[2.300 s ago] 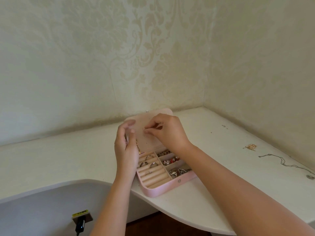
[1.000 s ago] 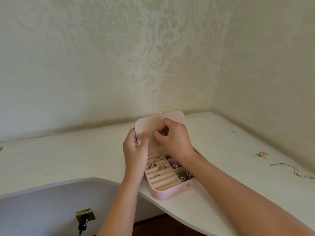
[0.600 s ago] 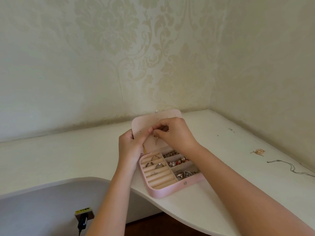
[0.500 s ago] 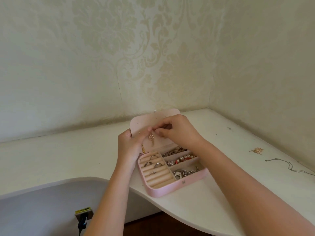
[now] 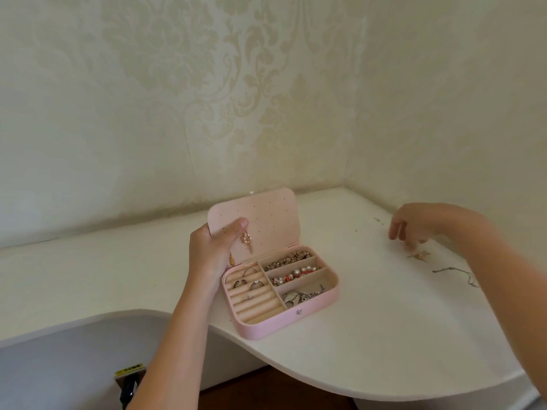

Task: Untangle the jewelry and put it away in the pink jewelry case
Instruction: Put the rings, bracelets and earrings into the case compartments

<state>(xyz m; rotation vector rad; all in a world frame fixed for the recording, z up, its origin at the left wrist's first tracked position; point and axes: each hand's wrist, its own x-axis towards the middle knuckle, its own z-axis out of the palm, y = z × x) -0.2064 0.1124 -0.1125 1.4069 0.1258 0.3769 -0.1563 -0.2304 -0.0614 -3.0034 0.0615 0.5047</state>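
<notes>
The pink jewelry case [image 5: 321, 303] lies open near the desk's front edge, rings in its left slots and beads and chains in its right compartments. My left hand [image 5: 213, 247] grips the left edge of the raised lid [image 5: 272, 220], thumb on the inside. A gold earring [image 5: 247, 241] hangs from the lid beside the thumb. My right hand [image 5: 414, 224] hovers at the right, fingers pointing down just above a small gold earring [image 5: 418, 255] on the desk. A thin chain [image 5: 455, 273] lies a little nearer, partly hidden by my forearm.
The white desk [image 5: 355, 335] sits in a wallpapered corner, with walls close behind and to the right. Its front edge curves in below the case. A black plug with a yellow label [image 5: 128, 386] hangs at the lower left.
My right hand has left the lid and swung right to the loose gold earring on the desk. A gold earring now hangs on the lid. My left hand stays on the lid.
</notes>
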